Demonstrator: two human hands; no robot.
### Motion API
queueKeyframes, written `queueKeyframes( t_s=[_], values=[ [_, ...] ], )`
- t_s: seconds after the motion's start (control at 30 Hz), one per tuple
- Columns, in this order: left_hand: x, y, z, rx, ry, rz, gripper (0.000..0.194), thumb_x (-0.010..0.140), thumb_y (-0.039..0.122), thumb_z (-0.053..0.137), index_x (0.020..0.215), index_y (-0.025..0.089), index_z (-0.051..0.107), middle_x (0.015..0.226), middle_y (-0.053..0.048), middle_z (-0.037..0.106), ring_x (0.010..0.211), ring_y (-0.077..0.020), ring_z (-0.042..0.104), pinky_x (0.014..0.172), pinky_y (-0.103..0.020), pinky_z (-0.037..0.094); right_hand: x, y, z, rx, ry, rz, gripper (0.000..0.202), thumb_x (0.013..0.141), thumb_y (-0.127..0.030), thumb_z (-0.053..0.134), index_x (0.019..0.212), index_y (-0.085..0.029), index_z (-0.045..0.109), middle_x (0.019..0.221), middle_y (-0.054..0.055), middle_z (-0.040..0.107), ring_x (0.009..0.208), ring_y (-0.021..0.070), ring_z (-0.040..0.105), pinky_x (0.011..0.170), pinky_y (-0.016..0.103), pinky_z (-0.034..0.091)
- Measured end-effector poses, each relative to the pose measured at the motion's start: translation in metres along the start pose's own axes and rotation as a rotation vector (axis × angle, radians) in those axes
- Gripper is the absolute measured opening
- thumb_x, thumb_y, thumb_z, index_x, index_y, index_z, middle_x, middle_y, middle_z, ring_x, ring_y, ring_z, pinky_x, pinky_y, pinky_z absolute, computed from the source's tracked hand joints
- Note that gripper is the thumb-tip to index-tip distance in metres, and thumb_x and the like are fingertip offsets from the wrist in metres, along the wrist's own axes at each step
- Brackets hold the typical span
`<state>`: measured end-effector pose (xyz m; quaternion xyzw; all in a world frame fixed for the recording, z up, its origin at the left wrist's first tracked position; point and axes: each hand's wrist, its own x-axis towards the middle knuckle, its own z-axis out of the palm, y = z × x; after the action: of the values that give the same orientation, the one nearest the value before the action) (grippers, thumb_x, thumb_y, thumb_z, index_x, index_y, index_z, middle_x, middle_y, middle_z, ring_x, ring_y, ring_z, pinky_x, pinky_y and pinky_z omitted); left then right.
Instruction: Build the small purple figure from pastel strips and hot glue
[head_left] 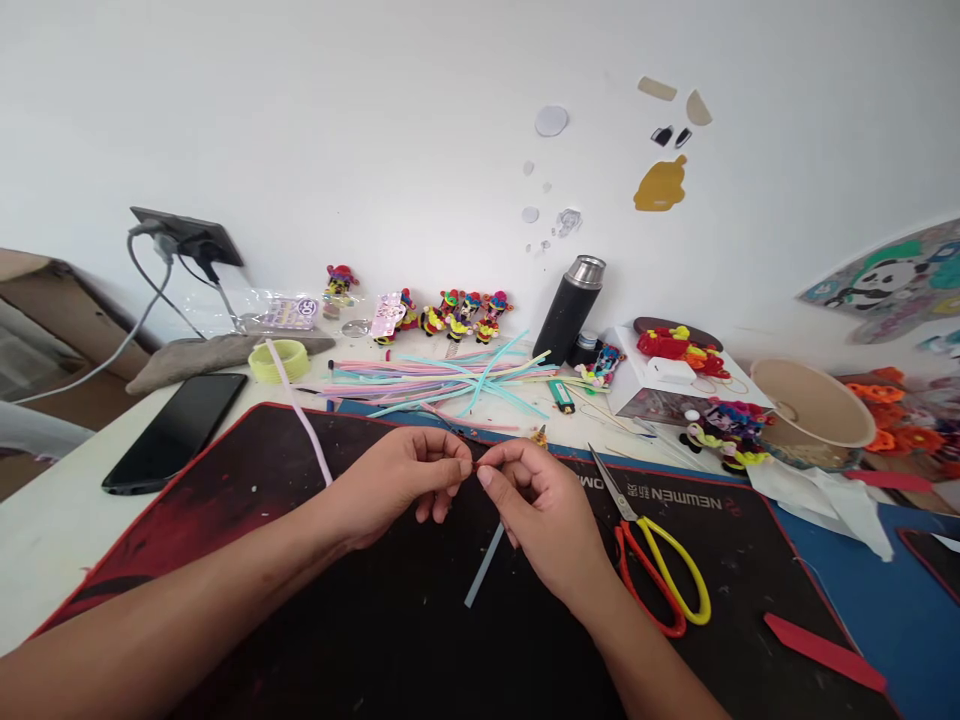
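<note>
My left hand (409, 480) and my right hand (536, 505) meet above the dark mat, thumb and forefinger pinched on each. Between their fingertips is a tiny reddish piece (475, 464), too small to name; both hands seem to hold it. Below my right hand a pale blue-grey strip (484, 570) lies on the mat, its upper end hidden by the hand. Scissors (637, 520) with one red and one yellow handle rest just right of my right hand. A lilac fuzzy stick (304, 420) runs down behind my left forearm, leaning over a yellow tape roll (279, 362).
Pastel fuzzy sticks (442, 380) lie piled behind the mat (315, 620). A black thermos (568, 312), a green lighter (560, 396) and several small figures (465, 315) stand farther back. A phone (176, 430) lies left. On the right are a white box (645, 395), a bowl (814, 410) and a red strip (825, 652).
</note>
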<state>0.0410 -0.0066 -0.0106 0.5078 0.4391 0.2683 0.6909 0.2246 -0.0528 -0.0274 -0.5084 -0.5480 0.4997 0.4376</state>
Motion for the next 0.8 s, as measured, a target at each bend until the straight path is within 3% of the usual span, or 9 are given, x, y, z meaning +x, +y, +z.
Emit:
queueKeyframes(
  t_s=[0.27, 0.8],
  values=[
    [-0.0004, -0.0005, 0.0012, -0.010, 0.005, -0.002, 0.028, 0.073, 0.041, 0.078, 0.075, 0.016, 0.065, 0.057, 0.005, 0.058, 0.043, -0.0081, 0.051, 0.040, -0.018, 0.031, -0.0003, 0.0006, -0.0001, -0.193, 0.044, -0.102, 0.012, 0.096, -0.032, 0.062, 0.095, -0.022, 0.068, 0.057, -0.007, 0.046, 0.051, 0.0123, 0.040, 0.050, 0.026, 0.029],
    [-0.0003, -0.0001, 0.0023, -0.051, 0.001, -0.037, 0.026, 0.070, 0.038, 0.078, 0.072, 0.016, 0.065, 0.055, 0.004, 0.057, 0.042, -0.0078, 0.049, 0.040, -0.018, 0.030, -0.0013, 0.0019, -0.0034, -0.367, 0.055, -0.174, 0.011, 0.097, -0.031, 0.063, 0.098, -0.024, 0.071, 0.059, -0.006, 0.052, 0.052, 0.0144, 0.047, 0.052, 0.027, 0.033]
  ],
)
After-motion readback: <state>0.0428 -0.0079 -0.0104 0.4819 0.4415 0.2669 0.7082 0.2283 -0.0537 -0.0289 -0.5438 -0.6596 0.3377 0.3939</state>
